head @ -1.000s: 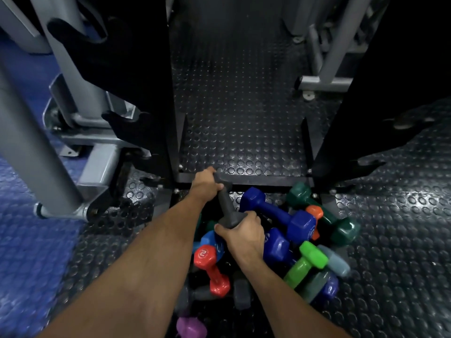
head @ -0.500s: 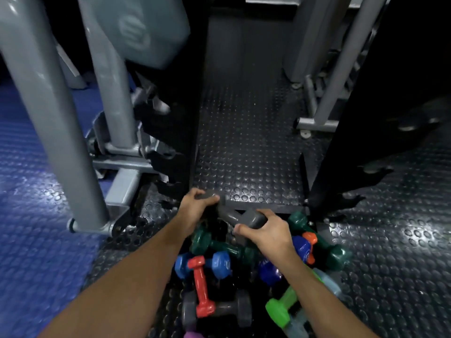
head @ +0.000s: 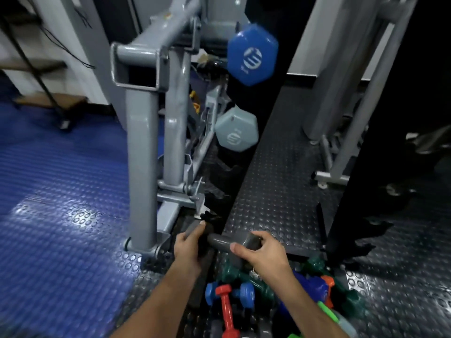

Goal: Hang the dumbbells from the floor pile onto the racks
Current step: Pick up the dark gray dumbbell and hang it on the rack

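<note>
A dark grey dumbbell (head: 223,241) is held level above the floor pile, close to the foot of the left black rack (head: 220,203). My left hand (head: 186,250) grips its left end and my right hand (head: 262,254) grips its right end. Below my hands lies the pile of coloured dumbbells (head: 246,289): a red one (head: 227,311), a small blue one, dark green ones, a large blue one and a light green one. On the left rack hang a blue hex dumbbell (head: 252,54) and a pale grey hex dumbbell (head: 236,131). The right black rack (head: 351,215) stands beside the pile.
A grey steel machine frame (head: 141,147) stands directly left of the left rack. Another pale grey machine base (head: 332,176) sits behind the right rack. The floor is studded rubber, black (head: 273,191) between the racks and blue (head: 61,215) on the left.
Both hands have lifted the grey dumbbell off the pile, turned it level and carried it toward the left rack. My view has tilted up, showing the two hung dumbbells.
</note>
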`<state>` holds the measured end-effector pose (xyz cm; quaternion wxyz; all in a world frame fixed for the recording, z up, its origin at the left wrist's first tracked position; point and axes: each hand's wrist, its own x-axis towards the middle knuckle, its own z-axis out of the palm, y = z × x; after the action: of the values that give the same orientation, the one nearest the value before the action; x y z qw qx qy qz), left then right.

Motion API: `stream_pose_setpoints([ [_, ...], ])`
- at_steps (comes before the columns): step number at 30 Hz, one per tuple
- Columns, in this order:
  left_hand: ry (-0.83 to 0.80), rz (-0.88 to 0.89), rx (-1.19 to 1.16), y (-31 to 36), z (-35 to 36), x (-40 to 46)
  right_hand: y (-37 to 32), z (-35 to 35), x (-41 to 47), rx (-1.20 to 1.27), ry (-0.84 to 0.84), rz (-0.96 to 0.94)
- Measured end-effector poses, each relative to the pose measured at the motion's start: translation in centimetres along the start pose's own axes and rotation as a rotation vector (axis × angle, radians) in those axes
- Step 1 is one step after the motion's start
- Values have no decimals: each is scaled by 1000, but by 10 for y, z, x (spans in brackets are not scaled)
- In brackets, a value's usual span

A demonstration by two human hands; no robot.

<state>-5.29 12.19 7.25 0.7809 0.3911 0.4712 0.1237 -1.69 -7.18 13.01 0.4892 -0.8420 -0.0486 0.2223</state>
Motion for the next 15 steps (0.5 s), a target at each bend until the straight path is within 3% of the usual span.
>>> stream_pose_setpoints([
  [3,-17,12,-17,35,-7,-11,-24,5,-8,126,-46,-28],
  [9,-41,285,31,111,6,-14,-54,16,-11,267,-138,-116],
  [15,-117,502,125,184,43,-12,-101,33,-6,360,-6,-216],
])
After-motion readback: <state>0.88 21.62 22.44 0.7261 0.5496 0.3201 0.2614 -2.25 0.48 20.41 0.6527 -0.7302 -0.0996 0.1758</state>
